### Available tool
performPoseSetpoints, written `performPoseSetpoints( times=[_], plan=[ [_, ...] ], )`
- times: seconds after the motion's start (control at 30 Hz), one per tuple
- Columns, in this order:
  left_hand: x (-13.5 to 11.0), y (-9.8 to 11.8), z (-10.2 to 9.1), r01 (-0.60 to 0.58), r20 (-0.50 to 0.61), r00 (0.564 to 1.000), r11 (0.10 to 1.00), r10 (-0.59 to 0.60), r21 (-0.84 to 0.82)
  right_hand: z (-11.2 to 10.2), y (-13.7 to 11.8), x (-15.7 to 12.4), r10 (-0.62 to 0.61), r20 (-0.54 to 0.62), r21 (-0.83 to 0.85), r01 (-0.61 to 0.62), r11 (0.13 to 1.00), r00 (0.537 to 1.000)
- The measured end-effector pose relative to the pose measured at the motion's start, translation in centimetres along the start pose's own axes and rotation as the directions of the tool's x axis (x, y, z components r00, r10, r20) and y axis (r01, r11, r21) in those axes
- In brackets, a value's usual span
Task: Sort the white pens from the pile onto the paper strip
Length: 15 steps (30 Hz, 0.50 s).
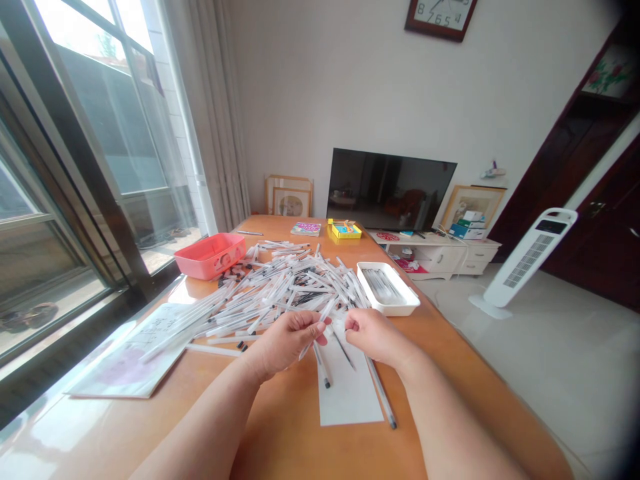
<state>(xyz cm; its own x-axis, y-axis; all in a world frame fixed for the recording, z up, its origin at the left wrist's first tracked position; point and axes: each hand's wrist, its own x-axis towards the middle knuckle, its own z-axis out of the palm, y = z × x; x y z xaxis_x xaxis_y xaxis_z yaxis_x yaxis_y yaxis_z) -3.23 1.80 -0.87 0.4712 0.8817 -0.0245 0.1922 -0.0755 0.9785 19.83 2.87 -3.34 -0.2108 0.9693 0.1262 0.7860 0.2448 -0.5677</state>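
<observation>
A big heap of clear pen barrels and pen parts point(285, 283) covers the middle of the wooden table point(300, 440). Just in front of the heap, my left hand point(285, 341) is closed on a clear pen barrel point(315, 328). My right hand point(373, 333) sits beside it with its fingers pinched at the upper end of a thin dark refill point(345, 350). Both hands hover over a white sheet of paper point(350, 397), where two finished pens point(383, 393) lie.
A white tray point(387, 288) with pen parts stands right of the heap, a pink tray point(210, 255) at the far left. A printed sheet point(133, 353) lies left. Books sit at the table's far end. A fan point(525, 260) and TV stand are beyond.
</observation>
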Motion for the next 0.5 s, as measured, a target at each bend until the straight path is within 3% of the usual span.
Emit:
performPoseSetpoints(
  times=[0.1, 0.2, 0.37, 0.5],
  plan=[
    [0.1, -0.2, -0.1, 0.009, 0.032, 0.999, 1.000, -0.009, 0.021, -0.2, -0.4, 0.2, 0.023, -0.079, 0.237, -0.003, 0.972, 0.997],
    [0.2, -0.4, -0.1, 0.004, 0.064, 0.998, 1.000, -0.006, 0.029, -0.7, -1.1, 0.1, 0.056, -0.111, 0.456, 0.001, 0.890, 0.992],
    [0.1, -0.2, 0.1, -0.032, 0.097, 0.995, 0.998, 0.027, 0.048, -1.8, -2.6, -0.5, 0.123, -0.034, 0.760, -0.054, 0.648, 0.992],
    [0.0, -0.1, 0.1, -0.015, 0.112, 0.994, 0.997, 0.006, 0.073, -2.3, -3.3, -0.8, 0.136, -0.003, 0.871, -0.064, 0.486, 0.991]
  ],
)
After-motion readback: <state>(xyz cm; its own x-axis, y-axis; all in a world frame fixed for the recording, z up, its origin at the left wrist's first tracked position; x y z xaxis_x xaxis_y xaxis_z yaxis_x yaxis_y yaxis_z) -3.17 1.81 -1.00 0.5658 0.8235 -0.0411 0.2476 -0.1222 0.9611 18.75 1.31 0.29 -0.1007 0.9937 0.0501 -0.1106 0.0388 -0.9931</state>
